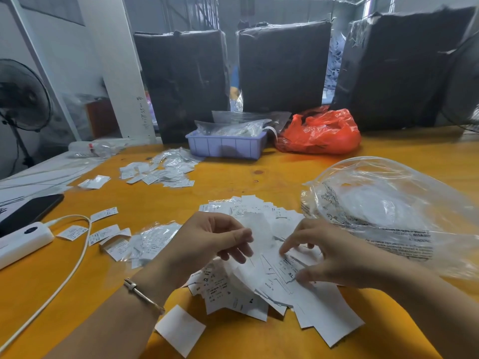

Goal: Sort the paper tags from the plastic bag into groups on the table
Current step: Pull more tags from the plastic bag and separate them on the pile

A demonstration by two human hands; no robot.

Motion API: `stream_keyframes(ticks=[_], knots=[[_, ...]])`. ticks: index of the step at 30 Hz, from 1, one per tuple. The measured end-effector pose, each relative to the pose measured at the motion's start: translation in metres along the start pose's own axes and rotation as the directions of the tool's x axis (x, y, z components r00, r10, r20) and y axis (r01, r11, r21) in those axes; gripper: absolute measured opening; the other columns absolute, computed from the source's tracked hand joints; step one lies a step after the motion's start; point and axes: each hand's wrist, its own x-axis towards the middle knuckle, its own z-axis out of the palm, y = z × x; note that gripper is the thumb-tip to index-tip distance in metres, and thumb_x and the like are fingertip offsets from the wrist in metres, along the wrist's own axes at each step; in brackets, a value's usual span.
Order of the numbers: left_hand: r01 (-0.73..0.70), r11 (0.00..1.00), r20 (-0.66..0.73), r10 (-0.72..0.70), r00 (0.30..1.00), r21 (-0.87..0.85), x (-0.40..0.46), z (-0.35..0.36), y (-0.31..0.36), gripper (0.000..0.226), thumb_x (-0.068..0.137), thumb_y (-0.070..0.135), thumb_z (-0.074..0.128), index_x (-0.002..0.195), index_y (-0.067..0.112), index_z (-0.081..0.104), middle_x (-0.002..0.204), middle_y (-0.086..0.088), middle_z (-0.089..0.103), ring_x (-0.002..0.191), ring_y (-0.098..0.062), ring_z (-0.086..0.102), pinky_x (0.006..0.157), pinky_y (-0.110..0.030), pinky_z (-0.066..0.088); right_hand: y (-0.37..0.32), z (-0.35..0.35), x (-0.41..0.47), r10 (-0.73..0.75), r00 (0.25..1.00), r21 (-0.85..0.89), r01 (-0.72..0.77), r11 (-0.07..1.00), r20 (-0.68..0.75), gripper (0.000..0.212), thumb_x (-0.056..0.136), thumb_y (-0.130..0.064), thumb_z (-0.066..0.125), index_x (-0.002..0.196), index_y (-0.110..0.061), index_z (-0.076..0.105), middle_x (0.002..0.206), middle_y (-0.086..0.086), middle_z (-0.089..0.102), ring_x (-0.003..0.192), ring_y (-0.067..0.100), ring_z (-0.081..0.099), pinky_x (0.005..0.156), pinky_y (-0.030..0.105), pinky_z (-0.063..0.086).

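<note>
Right hand (329,252) pinches a paper tag (290,272) printed "XL"

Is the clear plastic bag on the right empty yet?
Cannot tell for sure. The clear plastic bag lies puffed up on the table, and a pale white mass shows through the film, possibly tags still inside.

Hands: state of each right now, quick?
Left hand: fingers curled, pinching a blurred white tag.
Right hand: fingertips picking at the XL tag on the pile; grip not yet clear.
</note>
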Motion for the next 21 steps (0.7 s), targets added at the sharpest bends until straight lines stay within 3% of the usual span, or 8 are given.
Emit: stream_keyframes(ticks=[5, 10, 13, 17, 21], knots=[[0.003, 1.0, 0.014, -0.004, 1.0, 0.021, 0.001, 0.0, -0.001, 0.014, 0.081, 0.027, 0.074, 0.086, 0.014, 0.079, 0.083, -0.01, 0.077, 0.073, -0.019, 0.073, 0.061, -0.019, 0.052, 0.002, 0.005, 0.004, -0.038, 0.998, -0.018, 0.037, 0.999, -0.049, 0.029, 0.078, -0.046, 0.073, 0.104, -0.041, 0.062, 0.111, -0.019, 0.048, 0.104, -0.005, 0.041, 0.092, 0.028, 0.042], [0.016, 1.0, 0.039, -0.017, 0.999, 0.023, 0.0, 0.0, 0.0, 0.02, 0.073, 0.032, 0.075, 0.084, 0.015, 0.078, 0.082, -0.01, 0.077, 0.072, -0.018, 0.073, 0.06, -0.019, 0.052, 0.003, 0.008, 0.008, -0.077, 0.994, -0.031, 0.075, 0.997, -0.077, 0.042, 0.074, -0.051, 0.076, 0.111, -0.037, 0.062, 0.11, -0.021, 0.047, 0.103, -0.005, 0.038, 0.087, 0.018, 0.036], [0.016, 1.0, 0.034, -0.017, 0.999, 0.025, 0.001, 0.0, -0.001, 0.023, 0.074, 0.034, 0.075, 0.082, 0.013, 0.077, 0.08, -0.01, 0.076, 0.069, -0.017, 0.072, 0.06, -0.018, 0.051, 0.004, 0.009, 0.009, -0.083, 0.992, 0.011, 0.084, 0.996, -0.098, 0.036, 0.072, -0.047, 0.079, 0.101, -0.033, 0.064, 0.108, -0.019, 0.048, 0.1, -0.012, 0.037, 0.081, 0.011, 0.033], [0.013, 1.0, 0.026, -0.013, 1.0, 0.018, 0.001, 0.001, 0.0, 0.027, 0.074, 0.041, 0.073, 0.08, 0.015, 0.078, 0.079, -0.01, 0.076, 0.068, -0.017, 0.071, 0.059, -0.018, 0.051, 0.004, 0.012, 0.01, -0.054, 0.987, 0.092, 0.068, 0.993, -0.153, 0.031, 0.07, -0.043, 0.081, 0.088, -0.032, 0.059, 0.1, -0.016, 0.052, 0.097, -0.003, 0.044, 0.085, 0.022, 0.04], [0.016, 1.0, 0.028, -0.017, 0.999, 0.021, 0.002, 0.002, 0.0, 0.025, 0.075, 0.039, 0.072, 0.08, 0.015, 0.078, 0.079, -0.01, 0.076, 0.069, -0.017, 0.071, 0.059, -0.018, 0.051, 0.006, 0.014, 0.011, -0.026, 0.975, 0.281, 0.088, 0.956, -0.219, 0.018, 0.074, -0.03, 0.081, 0.078, -0.026, 0.064, 0.094, -0.009, 0.058, 0.095, 0.006, 0.053, 0.087, 0.03, 0.044]])
